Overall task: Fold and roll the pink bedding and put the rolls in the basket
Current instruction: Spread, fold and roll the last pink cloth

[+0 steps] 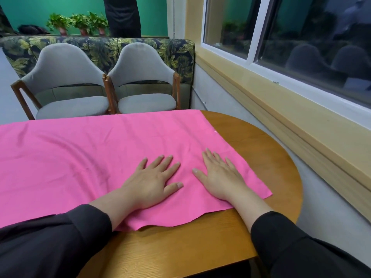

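Note:
The pink bedding (84, 157) lies spread flat over the wooden table (261, 157), reaching past the left edge of the view. Its right end stops short of the table's rounded right side. My left hand (150, 181) rests palm down on the cloth near its front right part, fingers spread. My right hand (219, 177) lies flat beside it, close to the cloth's right corner, fingers apart. Neither hand grips the fabric. No basket is in view.
Two grey chairs (66, 87) (144, 85) stand beyond the table's far edge, with a leaf-patterned sofa back (104, 49) behind them. A window sill (291, 109) and wall run along the right. A person in dark clothes (122, 15) stands at the back.

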`<state>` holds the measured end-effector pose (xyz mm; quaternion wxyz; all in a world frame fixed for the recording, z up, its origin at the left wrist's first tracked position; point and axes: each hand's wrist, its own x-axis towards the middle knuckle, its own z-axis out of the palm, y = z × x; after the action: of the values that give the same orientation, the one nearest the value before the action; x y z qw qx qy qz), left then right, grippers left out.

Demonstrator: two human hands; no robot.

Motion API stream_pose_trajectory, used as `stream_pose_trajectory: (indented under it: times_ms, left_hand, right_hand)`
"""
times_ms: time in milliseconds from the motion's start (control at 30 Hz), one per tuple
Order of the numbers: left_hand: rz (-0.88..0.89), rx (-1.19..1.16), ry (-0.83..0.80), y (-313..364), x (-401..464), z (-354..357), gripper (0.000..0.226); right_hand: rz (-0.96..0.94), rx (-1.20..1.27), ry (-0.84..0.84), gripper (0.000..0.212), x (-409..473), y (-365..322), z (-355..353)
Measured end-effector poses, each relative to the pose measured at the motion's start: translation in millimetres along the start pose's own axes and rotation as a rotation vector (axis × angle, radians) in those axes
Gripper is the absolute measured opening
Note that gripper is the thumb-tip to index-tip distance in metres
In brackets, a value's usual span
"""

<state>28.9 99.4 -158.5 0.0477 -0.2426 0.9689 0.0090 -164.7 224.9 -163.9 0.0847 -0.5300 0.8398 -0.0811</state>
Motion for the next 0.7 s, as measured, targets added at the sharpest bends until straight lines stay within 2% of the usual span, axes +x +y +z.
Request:
stream_pose_trajectory:
  times_ms: [133,200,300,367,433,500,633,700]
  left_hand:
    - [0.046,0.001,-0.001,5.7,-7.5,1.7,0.096]
    - [0.045,-0.019,-0.013,6.0,-8.9,-0.1,0.094]
    - [-0.009,-0.101,0.083,13.4,-0.2,-8.9,0.08]
    - [0.01,-0.181,0.198,30.8,9.5,-13.7,0.064]
    - [0.115,-0.265,0.208,57.1,15.3,-12.9,0.048]
    - [0.191,-0.231,0.19,81.9,16.4,-7.4,0.038]
    - [0.188,-0.277,0.31,100.8,18.3,6.1,0.014]
    - [0.193,-0.294,0.306,101.2,20.0,9.9,0.009]
  right_hand:
    - [0.013,-0.041,-0.019,0.079,-14.0,3.7,0.4]
    - [0.0,0.014,0.002,0.072,-18.2,5.0,0.1]
    - [0.074,0.315,0.26,0.044,-19.4,15.9,-7.4]
    - [0.203,0.307,0.403,0.034,-18.8,33.0,-14.8]
    - [0.352,0.165,0.348,0.034,-18.3,51.4,-22.9]
    - [0.439,0.096,0.251,0.032,-16.1,62.1,-31.9]
    - [0.476,0.052,0.132,0.027,-7.6,71.1,-40.7]
    - [0.47,-0.007,0.048,0.032,-5.8,75.1,-46.2]
